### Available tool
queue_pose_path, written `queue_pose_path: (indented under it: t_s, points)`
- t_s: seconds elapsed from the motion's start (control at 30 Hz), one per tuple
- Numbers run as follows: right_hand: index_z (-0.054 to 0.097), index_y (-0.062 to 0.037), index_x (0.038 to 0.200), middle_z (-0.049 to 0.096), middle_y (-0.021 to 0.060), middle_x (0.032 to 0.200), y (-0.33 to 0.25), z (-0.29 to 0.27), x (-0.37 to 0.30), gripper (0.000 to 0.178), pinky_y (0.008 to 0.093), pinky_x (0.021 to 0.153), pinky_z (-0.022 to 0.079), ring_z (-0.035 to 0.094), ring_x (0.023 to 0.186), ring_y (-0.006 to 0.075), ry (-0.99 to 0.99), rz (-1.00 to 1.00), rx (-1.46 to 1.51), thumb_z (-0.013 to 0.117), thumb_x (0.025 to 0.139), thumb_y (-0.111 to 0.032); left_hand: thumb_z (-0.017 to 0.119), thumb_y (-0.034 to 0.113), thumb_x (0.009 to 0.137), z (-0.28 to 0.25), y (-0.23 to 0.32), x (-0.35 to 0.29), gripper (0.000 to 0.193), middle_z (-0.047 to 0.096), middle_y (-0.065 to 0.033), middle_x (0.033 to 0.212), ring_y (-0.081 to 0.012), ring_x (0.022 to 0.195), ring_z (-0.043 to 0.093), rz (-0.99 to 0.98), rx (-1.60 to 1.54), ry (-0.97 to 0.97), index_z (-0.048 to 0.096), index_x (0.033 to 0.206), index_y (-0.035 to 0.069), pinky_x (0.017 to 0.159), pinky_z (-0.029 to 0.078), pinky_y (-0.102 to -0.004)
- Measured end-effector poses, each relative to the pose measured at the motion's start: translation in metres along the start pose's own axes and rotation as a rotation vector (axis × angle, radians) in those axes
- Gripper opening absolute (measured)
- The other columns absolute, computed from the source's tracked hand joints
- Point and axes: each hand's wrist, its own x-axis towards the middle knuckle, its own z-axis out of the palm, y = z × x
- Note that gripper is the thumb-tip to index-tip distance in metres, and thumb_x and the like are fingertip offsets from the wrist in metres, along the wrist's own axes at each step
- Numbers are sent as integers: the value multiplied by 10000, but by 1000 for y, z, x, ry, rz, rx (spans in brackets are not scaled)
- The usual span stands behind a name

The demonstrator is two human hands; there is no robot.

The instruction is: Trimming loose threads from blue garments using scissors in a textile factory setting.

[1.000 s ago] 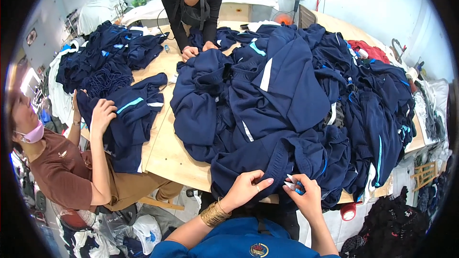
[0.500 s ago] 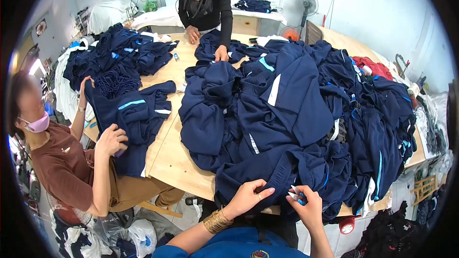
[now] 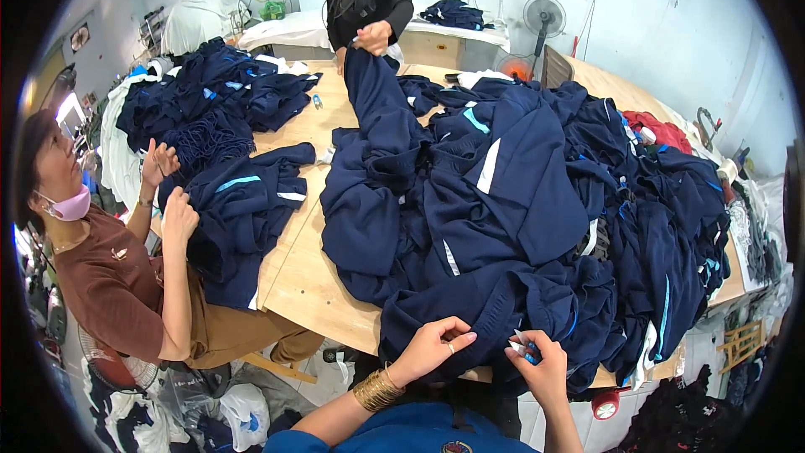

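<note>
A navy garment [image 3: 449, 310] with a gathered elastic band lies at the near edge of the table. My left hand [image 3: 432, 348], with gold bangles at the wrist, is closed in a pinch on its near edge. To the right, my right hand [image 3: 543, 369] is wrapped around small thread snips [image 3: 527, 347] with pale pointed blades and a blue part. Their tips point up and left, close to the cloth. Beyond both hands rises a large heap of navy garments [image 3: 511, 201] with white and light-blue stripes.
Across the wooden table [image 3: 289, 264], a person in black [image 3: 369, 8] holds up a navy garment leg. At left sits a person in brown [image 3: 122, 285] with both hands raised, beside another navy pile [image 3: 197, 101]. A red cloth [image 3: 658, 130] lies far right, near a standing fan [image 3: 543, 17].
The person across has lifted part of a navy garment off the heap. The person at left has let go of the cloth and raised both hands. My hands have barely moved.
</note>
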Motion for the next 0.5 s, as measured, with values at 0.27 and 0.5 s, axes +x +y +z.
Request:
queue_pose_path:
  t_s: [0.27, 0.5]
  points:
    - [614, -78, 875, 647, 42, 793, -1, 3, 4, 253, 286, 649, 372, 513, 658, 184, -17, -31, 5, 734, 684, -193, 633, 192, 838, -4, -2, -5, 202, 590, -8, 740, -62, 676, 520, -7, -27, -33, 602, 905, 5, 653, 441, -206]
    - [613, -80, 881, 661, 36, 821, -8, -8, 12, 229, 276, 652, 387, 518, 646, 180, -4, 3, -2, 718, 693, -158, 606, 151, 853, -40, 5, 0, 167, 632, -25, 813, -68, 753, 575, 85, -64, 46, 612, 943, 10, 712, 464, -212]
